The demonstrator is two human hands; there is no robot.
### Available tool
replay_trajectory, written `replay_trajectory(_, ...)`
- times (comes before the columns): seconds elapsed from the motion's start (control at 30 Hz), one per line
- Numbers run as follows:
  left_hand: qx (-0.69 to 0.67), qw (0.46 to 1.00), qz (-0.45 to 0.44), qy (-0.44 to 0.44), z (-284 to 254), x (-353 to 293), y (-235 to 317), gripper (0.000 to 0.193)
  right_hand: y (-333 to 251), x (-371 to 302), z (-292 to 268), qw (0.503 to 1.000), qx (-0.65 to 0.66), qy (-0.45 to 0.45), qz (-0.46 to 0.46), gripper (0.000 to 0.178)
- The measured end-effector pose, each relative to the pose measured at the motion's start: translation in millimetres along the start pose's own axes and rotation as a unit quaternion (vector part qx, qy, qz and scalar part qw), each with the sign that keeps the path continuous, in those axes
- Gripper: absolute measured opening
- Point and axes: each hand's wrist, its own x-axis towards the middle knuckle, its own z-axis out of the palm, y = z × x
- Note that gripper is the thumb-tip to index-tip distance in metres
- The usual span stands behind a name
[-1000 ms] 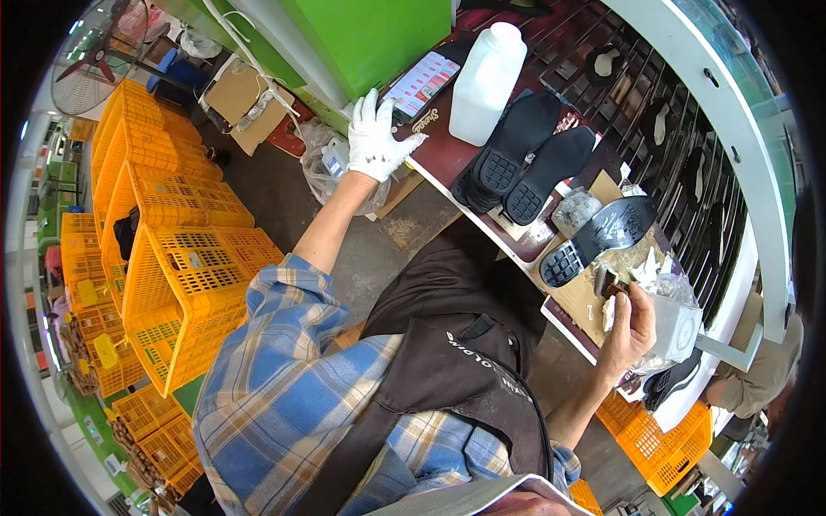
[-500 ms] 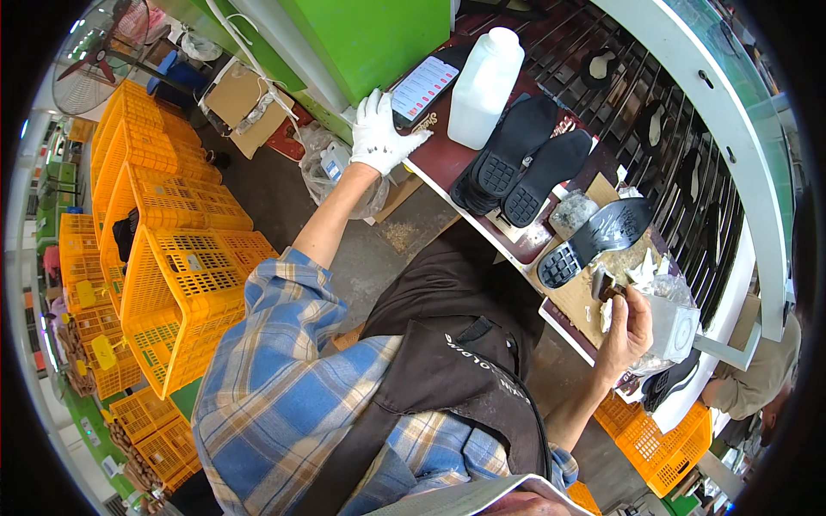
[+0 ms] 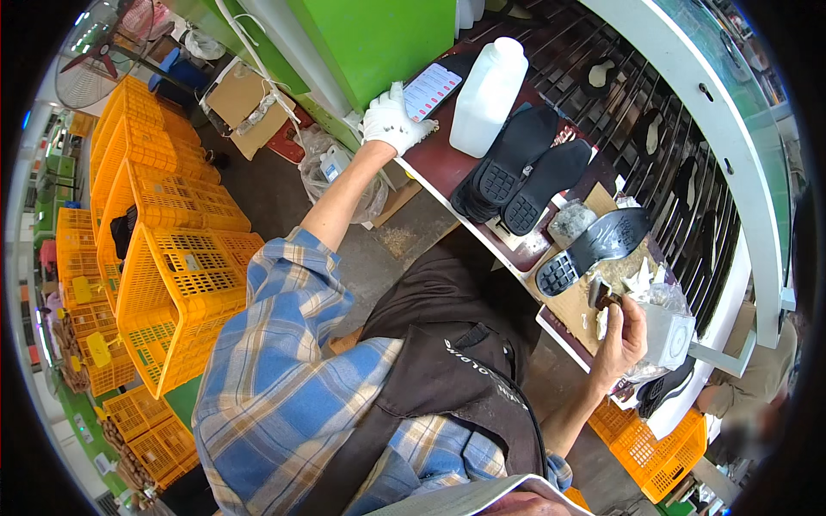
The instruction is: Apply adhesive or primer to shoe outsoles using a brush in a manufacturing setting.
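My left hand (image 3: 397, 123), in a white glove, rests at the near left edge of a phone (image 3: 431, 89) with a lit screen. Its fingers are partly bent and the thumb sticks out to the right. My bare right hand (image 3: 625, 334) is closed, with thumb and fingertips pinched at a small dark brown piece (image 3: 601, 291) over a sheet of cardboard (image 3: 582, 320). Just beyond it lies a black shoe sole (image 3: 594, 249), tread block toward me, its far part glossy. More black soles (image 3: 544, 187) are stacked to its left.
A white plastic bottle (image 3: 489, 99) stands behind the soles. Right of my right hand is a whitish square container (image 3: 669, 331) among crumpled plastic. A rack of metal rods (image 3: 635, 107) bearing soles runs along the back. Orange crates (image 3: 185, 284) stand at left; another person's sleeve (image 3: 757, 378) shows at right.
My left hand has shifted slightly right and down, its fingers drawn in beside the phone. The right hand has barely moved, still pinched.
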Motion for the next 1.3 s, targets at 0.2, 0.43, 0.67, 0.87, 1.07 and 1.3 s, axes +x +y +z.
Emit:
replay_trajectory(0.2,0.015,1.000,0.000,0.016,4.3,3.2,-0.1,0.110,-1.2,0.4,-0.1,1.000,-0.003,-0.003,-0.007,0.020)
replay_trajectory(0.43,0.034,0.999,-0.009,0.011,4.1,4.7,2.6,0.109,-1.3,-0.5,0.8,1.000,0.003,-0.009,-0.004,0.020)
replay_trajectory(0.67,0.046,0.999,-0.020,-0.007,2.6,6.6,2.9,0.109,-1.4,1.0,4.5,1.000,-0.001,-0.005,-0.008,0.020)
replay_trajectory(0.87,0.042,0.999,-0.017,-0.003,3.2,7.5,2.4,0.110,-1.9,0.6,5.7,1.000,0.005,-0.001,0.000,0.019)
replay_trajectory(1.07,0.044,0.999,-0.020,-0.004,4.2,9.0,2.7,0.111,-0.7,0.1,6.3,1.000,-0.003,0.002,0.002,0.019)
replay_trajectory(1.3,0.047,0.999,-0.022,-0.008,3.3,8.6,4.2,0.110,1.0,0.1,6.4,1.000,-0.007,-0.005,-0.005,0.019)
